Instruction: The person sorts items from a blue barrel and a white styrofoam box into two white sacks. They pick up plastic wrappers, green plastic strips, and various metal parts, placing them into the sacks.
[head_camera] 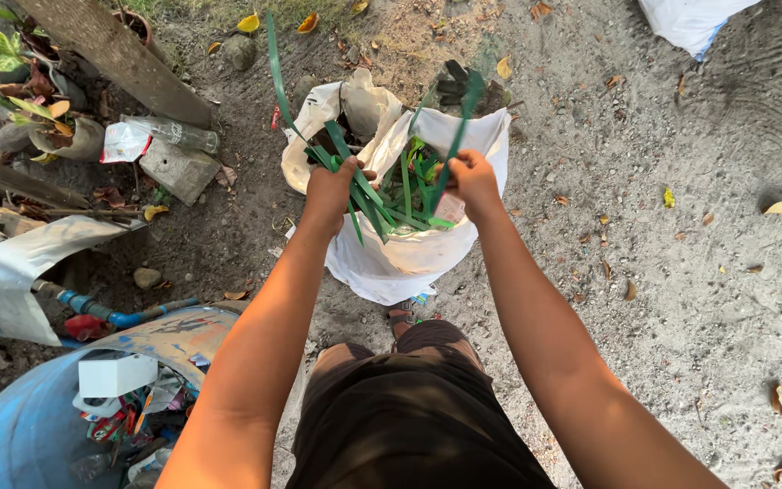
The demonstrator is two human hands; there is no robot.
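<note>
A white sack (409, 258) stands open on the sandy ground in front of me, stuffed with long green plastic straps (400, 195). My left hand (329, 188) is closed on a bunch of those straps at the sack's left rim; one strap (275, 77) curves up and away from it. My right hand (472, 177) grips another green strap (463, 113) that sticks up over the sack's right rim. Both arms reach straight out from my body, above my dark shorts (409, 407).
A blue barrel (38, 426) holding packets and a white box sits at lower left. A concrete block (176, 167), a plastic bottle (178, 134), a blue pipe (110, 312), potted plants (56, 127) and a slanting post (115, 54) crowd the left. Another white bag (690, 20) lies top right.
</note>
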